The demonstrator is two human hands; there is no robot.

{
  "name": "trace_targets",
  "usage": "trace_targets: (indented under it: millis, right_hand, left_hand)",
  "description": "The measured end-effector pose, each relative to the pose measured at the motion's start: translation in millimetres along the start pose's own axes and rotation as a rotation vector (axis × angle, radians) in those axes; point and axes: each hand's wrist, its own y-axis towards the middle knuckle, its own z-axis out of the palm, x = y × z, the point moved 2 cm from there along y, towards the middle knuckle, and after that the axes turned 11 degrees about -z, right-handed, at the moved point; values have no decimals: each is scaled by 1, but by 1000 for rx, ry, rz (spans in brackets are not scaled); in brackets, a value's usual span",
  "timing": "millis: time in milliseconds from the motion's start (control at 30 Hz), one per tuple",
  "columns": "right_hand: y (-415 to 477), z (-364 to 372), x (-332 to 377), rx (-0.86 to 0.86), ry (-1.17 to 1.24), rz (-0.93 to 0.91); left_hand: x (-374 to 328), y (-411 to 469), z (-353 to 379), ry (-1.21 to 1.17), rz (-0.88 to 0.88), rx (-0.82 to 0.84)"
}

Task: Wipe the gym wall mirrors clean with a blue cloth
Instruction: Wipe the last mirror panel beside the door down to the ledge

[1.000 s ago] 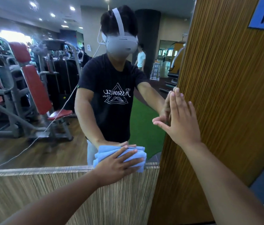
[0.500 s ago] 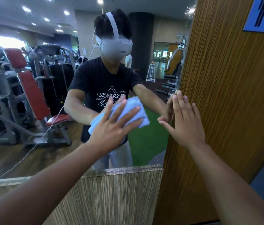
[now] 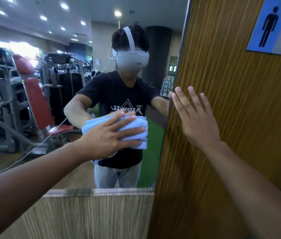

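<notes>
Presses the cloth (image 3: 136,128) flat to the mirror (image 3: 77,173) with the left hand (image 3: 108,137), fingers straight and spread across the folds, curled round nothing. Rests the right hand (image 3: 198,118) flat on the wood panel (image 3: 231,83) beside the glass, fingers straight and pointing up. Hands apart, cloth under the left only.

Cloth on the glass near its right edge, well above the ledge (image 3: 98,190), just short of the panel and not touching it.

Held by pressure alone, so likely to slide out or drop with any easing off in mid-stroke. Apt to unfold as well: loose layers at the right end, a corner hanging below the palm, either one able to drag and leave streaks. Could bump the panel's edge on a stroke further right, bunching the folds and skipping the strip of glass next to that edge. Could also put fresh prints on the mirror, with fingertips reaching almost to the cloth's right end and the right hand's thumb side lying close to the glass.

Long axis of the cloth roughly level, running left to right along the mirror, in line with the fingers. Stacked fold edges facing right, toward the panel. Broad face against the glass. Left end hidden under the palm.
</notes>
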Motion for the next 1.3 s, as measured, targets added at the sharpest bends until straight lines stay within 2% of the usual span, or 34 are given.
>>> trace_targets:
  millis: [167, 333, 433, 600, 833, 933, 1033, 1100, 1300]
  right_hand:
    - [5, 19, -15, 67, -1, -118]
    - [11, 20, -6, -141, 85, -16]
    - [15, 19, -1, -251, 91, -22]
    - [15, 26, -9, -210, 63, -108]
    - [17, 34, -14, -259, 135, -150]
    - [18, 36, -11, -278, 162, -138]
    - [18, 35, -10, -277, 201, -130]
    - [17, 35, -11, -263, 213, -138]
    - [19, 42, -11, -283, 266, -138]
  left_hand:
    - [20, 57, -21, 40, -134, -103]
    - [16, 68, -20, 54, -180, -133]
    - [14, 65, -21, 43, -199, -165]
    - [14, 66, -21, 29, -195, -162]
    - [6, 76, -20, -2, -223, -211]
    - [-20, 63, 0, -43, -123, -170]
    - [-50, 37, 26, -38, 117, 8]
    - [-53, 29, 30, -6, 184, 83]
    - [-18, 78, -1, -1, -21, -98]
